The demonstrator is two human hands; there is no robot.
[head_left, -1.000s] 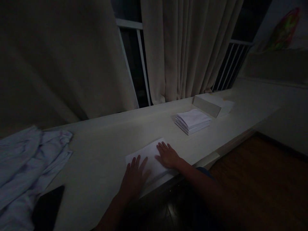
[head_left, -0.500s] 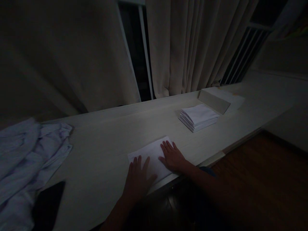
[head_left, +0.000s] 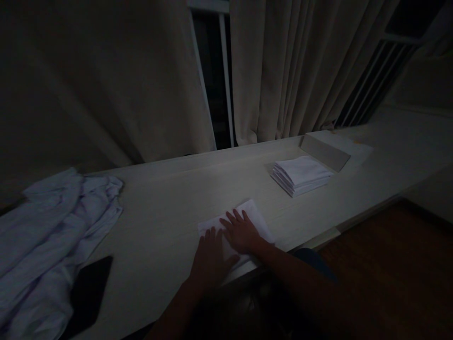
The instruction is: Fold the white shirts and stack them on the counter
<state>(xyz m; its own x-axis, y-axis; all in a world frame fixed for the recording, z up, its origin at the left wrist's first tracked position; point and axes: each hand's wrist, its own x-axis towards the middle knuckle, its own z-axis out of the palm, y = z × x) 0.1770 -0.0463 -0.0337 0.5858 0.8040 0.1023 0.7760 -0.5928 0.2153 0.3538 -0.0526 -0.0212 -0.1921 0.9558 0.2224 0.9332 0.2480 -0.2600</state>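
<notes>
A folded white cloth (head_left: 255, 218) lies flat near the front edge of the pale table (head_left: 166, 212). My left hand (head_left: 212, 257) rests on its left end, fingers spread. Flat on the middle of the cloth, my right hand (head_left: 241, 233) has its fingers stretched out, close beside the left. Both palms hide part of the cloth. Farther back on the right sits a neat stack of folded white cloths (head_left: 302, 172).
Crumpled white fabric (head_left: 53, 236) is heaped at the left, beside a dark flat object (head_left: 90, 293). An open-sided white box (head_left: 325, 150) stands behind the stack. Beige curtains (head_left: 276, 71) hang along the table's back edge.
My right hand has slid left across the cloth, from its right end to the middle, near my left hand. The whole view has shifted slightly, so things sit farther right.
</notes>
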